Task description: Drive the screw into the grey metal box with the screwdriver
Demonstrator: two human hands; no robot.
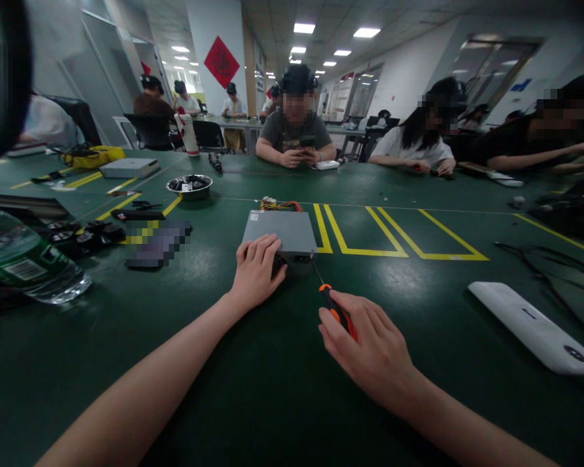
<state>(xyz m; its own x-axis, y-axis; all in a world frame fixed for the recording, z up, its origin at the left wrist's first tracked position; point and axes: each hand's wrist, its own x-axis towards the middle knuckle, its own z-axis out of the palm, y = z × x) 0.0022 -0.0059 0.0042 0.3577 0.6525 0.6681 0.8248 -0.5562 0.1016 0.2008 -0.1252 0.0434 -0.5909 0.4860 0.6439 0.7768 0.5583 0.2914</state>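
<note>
A grey metal computer power supply [282, 227] lies on the green table, with a bundle of coloured wires [281, 205] behind it. My left hand [259, 266] grips its near left corner, fingers on the top and thumb along the front face. In my right hand [370, 331] is a screwdriver [331, 301] with an orange and black handle. Its thin shaft points up and left to the power supply's front right corner, near the power socket. Whether the tip sits in a screw is too small to tell.
A steel bowl [189, 186] of small dark parts stands behind on the left. Nearer are a phone [159, 245] and a water bottle [24, 259]. A white power bank [535, 327] and black cables [545, 272] lie right. Several people sit across the table [418, 292].
</note>
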